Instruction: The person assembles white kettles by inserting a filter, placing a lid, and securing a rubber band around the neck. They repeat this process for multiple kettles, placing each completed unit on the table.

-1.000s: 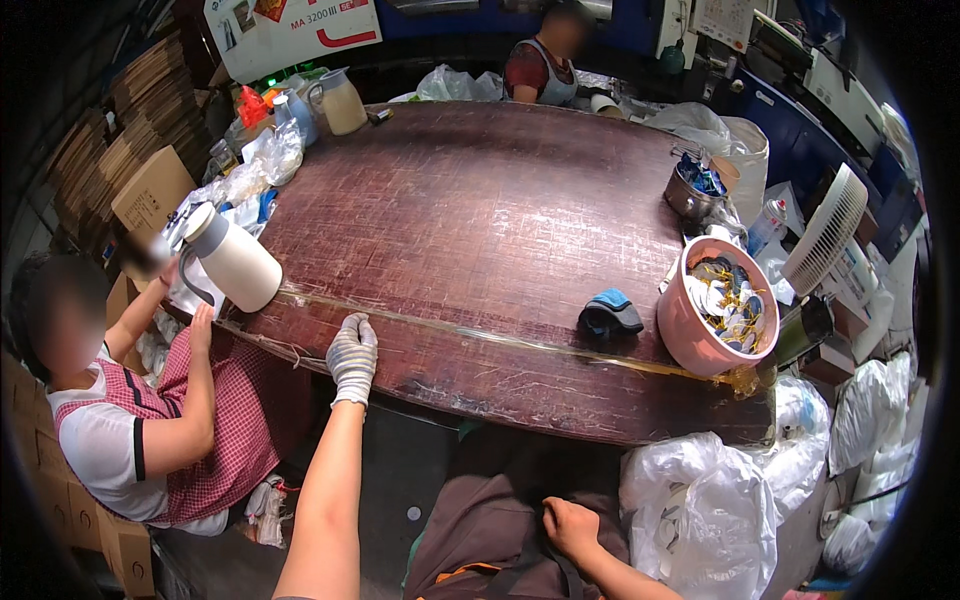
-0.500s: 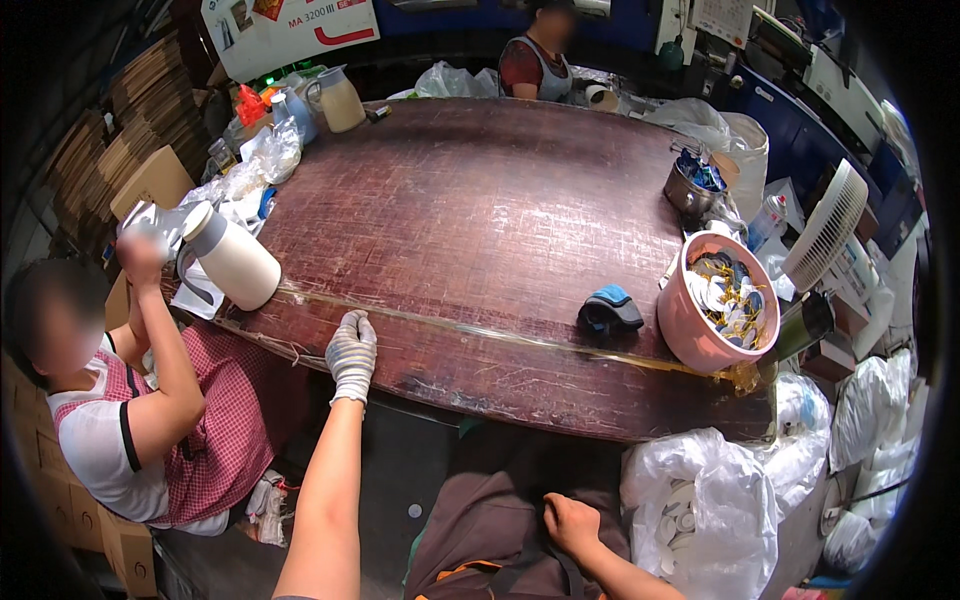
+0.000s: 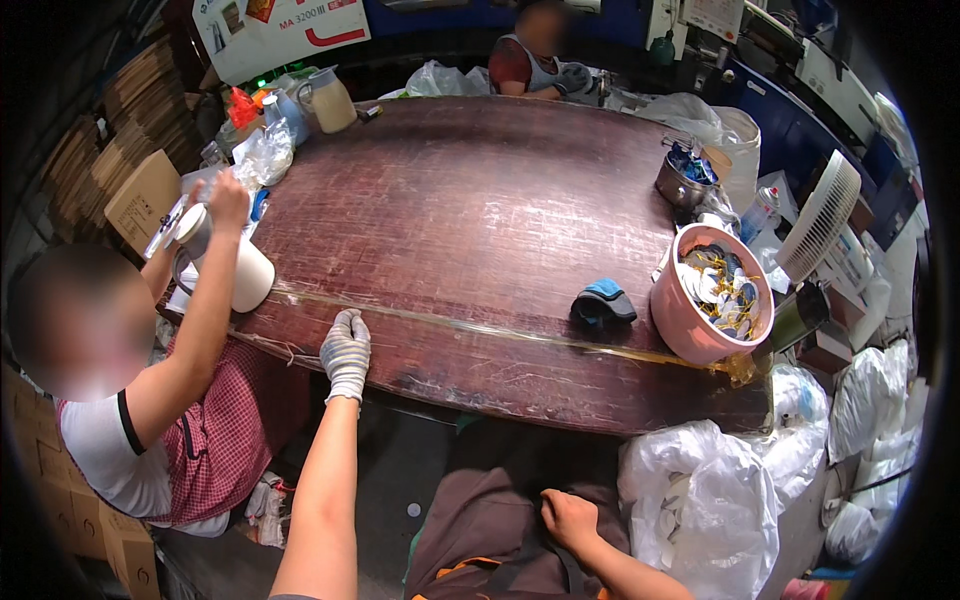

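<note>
My left hand (image 3: 346, 352), in a white and grey striped glove, rests on the near edge of the dark red tabletop (image 3: 450, 210). Its fingers lie together on the wood, with nothing visible in them. Just beyond its fingertips a strip of clear, yellowish tape (image 3: 470, 328) runs along the table. My bare right hand (image 3: 572, 520) lies on my brown-clad thigh (image 3: 490, 505), fingers curled in and holding nothing that I can see. A black and blue rounded object (image 3: 603, 303) sits farther right on the table. Beside it stands a pink bucket (image 3: 680, 325) of white and dark discs with yellow strings.
At left a co-worker in a checked apron (image 3: 230, 430) reaches past a white jug (image 3: 255, 277). Another person (image 3: 525, 60) is at the far side. A metal pot (image 3: 685, 190) stands at right, with a fan (image 3: 822, 215) beyond. White plastic bags (image 3: 700, 500) lie by my right.
The co-worker at left has leaned forward, both hands lowered behind the jug. The far person's arm has moved in. My hands stay in place while the view shifts slightly.
</note>
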The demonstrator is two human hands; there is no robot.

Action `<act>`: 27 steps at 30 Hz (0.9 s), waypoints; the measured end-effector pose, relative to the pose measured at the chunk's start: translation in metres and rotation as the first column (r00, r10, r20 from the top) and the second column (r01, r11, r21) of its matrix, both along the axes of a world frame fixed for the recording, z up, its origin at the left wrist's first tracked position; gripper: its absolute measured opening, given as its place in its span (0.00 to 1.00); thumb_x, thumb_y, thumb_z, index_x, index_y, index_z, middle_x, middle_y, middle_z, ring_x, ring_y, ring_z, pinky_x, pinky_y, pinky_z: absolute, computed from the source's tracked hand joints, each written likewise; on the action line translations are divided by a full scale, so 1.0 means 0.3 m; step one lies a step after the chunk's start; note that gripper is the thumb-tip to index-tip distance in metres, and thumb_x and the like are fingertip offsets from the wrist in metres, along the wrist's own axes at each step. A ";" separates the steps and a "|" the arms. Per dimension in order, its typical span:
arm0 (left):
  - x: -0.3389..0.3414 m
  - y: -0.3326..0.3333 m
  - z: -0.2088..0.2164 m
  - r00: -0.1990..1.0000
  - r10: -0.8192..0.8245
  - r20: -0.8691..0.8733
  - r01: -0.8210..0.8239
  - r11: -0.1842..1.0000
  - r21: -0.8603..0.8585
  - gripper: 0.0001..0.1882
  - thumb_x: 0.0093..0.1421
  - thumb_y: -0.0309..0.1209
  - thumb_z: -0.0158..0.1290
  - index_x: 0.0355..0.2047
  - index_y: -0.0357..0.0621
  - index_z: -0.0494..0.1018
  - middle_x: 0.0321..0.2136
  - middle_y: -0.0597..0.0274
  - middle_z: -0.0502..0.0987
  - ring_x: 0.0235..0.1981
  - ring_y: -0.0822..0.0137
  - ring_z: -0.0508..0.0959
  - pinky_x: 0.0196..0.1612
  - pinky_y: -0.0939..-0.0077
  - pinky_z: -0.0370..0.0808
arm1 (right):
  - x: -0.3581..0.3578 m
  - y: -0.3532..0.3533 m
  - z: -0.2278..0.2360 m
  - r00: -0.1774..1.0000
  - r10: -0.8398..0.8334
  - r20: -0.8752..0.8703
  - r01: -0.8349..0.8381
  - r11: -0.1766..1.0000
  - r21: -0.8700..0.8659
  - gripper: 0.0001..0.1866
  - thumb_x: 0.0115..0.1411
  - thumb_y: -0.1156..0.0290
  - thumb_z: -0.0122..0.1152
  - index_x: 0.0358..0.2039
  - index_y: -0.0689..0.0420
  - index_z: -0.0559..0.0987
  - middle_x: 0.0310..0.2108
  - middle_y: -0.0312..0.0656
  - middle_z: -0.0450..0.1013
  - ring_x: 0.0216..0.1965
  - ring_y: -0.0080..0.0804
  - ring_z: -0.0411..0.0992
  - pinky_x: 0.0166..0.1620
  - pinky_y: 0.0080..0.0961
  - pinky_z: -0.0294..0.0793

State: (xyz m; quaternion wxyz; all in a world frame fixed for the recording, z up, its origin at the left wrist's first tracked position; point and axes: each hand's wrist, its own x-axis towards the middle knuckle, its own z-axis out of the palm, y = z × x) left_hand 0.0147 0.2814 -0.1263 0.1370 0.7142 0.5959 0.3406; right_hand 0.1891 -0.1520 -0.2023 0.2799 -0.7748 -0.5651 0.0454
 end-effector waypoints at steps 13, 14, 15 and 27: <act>-0.004 -0.024 0.028 0.996 0.090 0.008 -0.091 0.994 0.061 0.13 0.62 0.40 0.48 0.43 0.51 0.73 0.31 0.48 0.80 0.33 0.44 0.79 0.38 0.51 0.75 | -0.023 0.009 -0.010 0.998 -0.020 -0.061 0.016 0.997 -0.080 0.09 0.55 0.71 0.60 0.38 0.53 0.79 0.27 0.43 0.77 0.27 0.42 0.76 0.31 0.34 0.74; -0.031 -0.066 0.009 0.988 0.102 0.117 -0.115 0.986 0.116 0.13 0.62 0.38 0.49 0.45 0.48 0.71 0.30 0.49 0.80 0.32 0.45 0.79 0.38 0.53 0.75 | -0.027 0.018 -0.005 0.999 0.020 -0.045 -0.022 0.999 -0.033 0.09 0.55 0.71 0.60 0.38 0.54 0.79 0.27 0.43 0.77 0.27 0.42 0.76 0.31 0.34 0.74; -0.023 -0.140 -0.015 0.970 0.083 0.229 -0.124 0.978 0.169 0.15 0.61 0.35 0.51 0.47 0.46 0.70 0.29 0.49 0.79 0.32 0.46 0.79 0.37 0.54 0.75 | -0.023 0.006 -0.006 0.998 0.019 -0.052 -0.022 0.998 -0.052 0.09 0.55 0.71 0.60 0.38 0.54 0.79 0.28 0.43 0.78 0.27 0.42 0.76 0.31 0.34 0.74; -0.399 -0.346 -0.313 0.926 0.259 -0.274 -0.369 0.477 -0.798 0.37 0.61 0.50 0.44 0.66 0.43 0.55 0.60 0.47 0.66 0.60 0.51 0.68 0.62 0.59 0.65 | -0.002 -0.022 0.000 0.997 0.002 -0.071 -0.006 0.998 -0.060 0.11 0.57 0.70 0.59 0.41 0.53 0.78 0.32 0.42 0.79 0.31 0.41 0.77 0.34 0.33 0.75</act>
